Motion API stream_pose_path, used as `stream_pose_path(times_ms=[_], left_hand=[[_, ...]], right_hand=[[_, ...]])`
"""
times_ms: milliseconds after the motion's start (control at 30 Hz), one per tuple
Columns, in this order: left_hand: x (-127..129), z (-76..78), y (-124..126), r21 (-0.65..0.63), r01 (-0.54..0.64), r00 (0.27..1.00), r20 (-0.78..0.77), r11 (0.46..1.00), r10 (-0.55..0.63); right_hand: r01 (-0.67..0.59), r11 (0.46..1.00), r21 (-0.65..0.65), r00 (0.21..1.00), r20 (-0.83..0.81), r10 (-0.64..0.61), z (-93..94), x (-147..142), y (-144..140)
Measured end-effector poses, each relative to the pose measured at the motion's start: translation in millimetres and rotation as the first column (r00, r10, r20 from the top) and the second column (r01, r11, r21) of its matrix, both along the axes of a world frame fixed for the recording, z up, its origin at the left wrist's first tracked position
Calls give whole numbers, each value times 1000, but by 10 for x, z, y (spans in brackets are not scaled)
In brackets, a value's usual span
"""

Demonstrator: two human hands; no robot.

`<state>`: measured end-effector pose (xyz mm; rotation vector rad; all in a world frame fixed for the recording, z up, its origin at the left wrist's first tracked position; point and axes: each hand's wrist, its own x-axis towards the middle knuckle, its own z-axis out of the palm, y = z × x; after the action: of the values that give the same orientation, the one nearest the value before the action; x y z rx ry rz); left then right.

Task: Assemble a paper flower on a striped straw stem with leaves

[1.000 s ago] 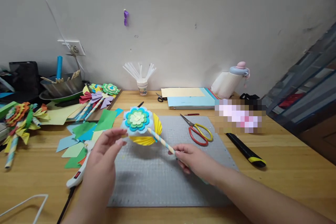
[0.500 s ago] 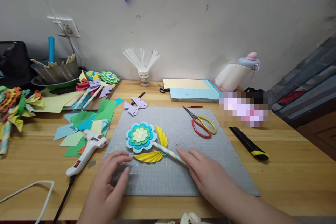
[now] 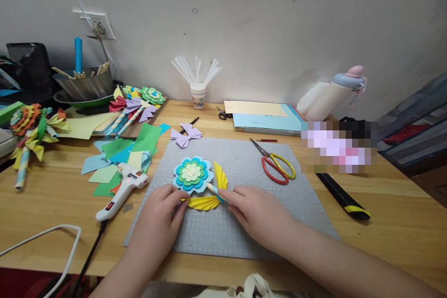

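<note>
A layered paper flower [image 3: 192,173] in blue, green and cream lies face up on the grey cutting mat [image 3: 279,223]. Yellow pleated paper leaves [image 3: 202,203] fan out from its striped paper stem [image 3: 212,188]. My left hand [image 3: 160,212] pinches the outer tip of the lower leaf between thumb and fingers, just below the flower. From the right, my right hand [image 3: 256,207] closes on the stem near where the leaves join it, hiding the stem's lower part. Scissors [image 3: 272,163] with red and yellow handles rest farther back on the mat.
Left of the mat lie a white hot glue gun [image 3: 122,191] and green and blue paper scraps [image 3: 115,149]. A lilac folded paper bow [image 3: 186,135] sits at the mat's back edge. Behind stand a cup [image 3: 198,95] of white sticks and a paper stack [image 3: 265,121].
My left hand has moved right and closed on the lower leaf's tip. My right hand has slid up the stem towards the leaves. The camera view has shifted slightly.
</note>
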<state>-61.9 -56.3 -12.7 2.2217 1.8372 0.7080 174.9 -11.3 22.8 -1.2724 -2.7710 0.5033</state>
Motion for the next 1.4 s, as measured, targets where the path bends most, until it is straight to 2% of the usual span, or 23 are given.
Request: stream_pose_path(times_ms=[267, 567, 667, 800, 867, 1100, 1400], left_hand=[[10, 91, 81, -31, 84, 991, -101, 996, -87], [5, 74, 59, -1, 86, 992, -91, 996, -85], [8, 153, 9, 47, 59, 996, -67, 997, -56], [37, 290, -84, 199, 5, 1000, 16, 980, -9], [38, 324, -104, 232, -18, 1000, 21, 972, 14], [-147, 270, 35, 122, -124, 989, -70, 985, 133], [-469, 155, 124, 122, -210, 970, -98, 970, 222]], right_hand=[[-51, 998, 38, 995, 85, 48, -57, 10, 7], [-108, 991, 84, 991, 90, 100, -106, 22, 9], [-122, 989, 79, 990, 81, 116, -98, 40, 22], [-137, 990, 38, 989, 63, 134, -33, 88, 45], [-119, 993, 2, 991, 58, 118, 4, 120, 39], [-48, 999, -19, 999, 4, 48, -31, 205, -60], [-61, 998, -30, 994, -88, 58, -96, 232, -30]])
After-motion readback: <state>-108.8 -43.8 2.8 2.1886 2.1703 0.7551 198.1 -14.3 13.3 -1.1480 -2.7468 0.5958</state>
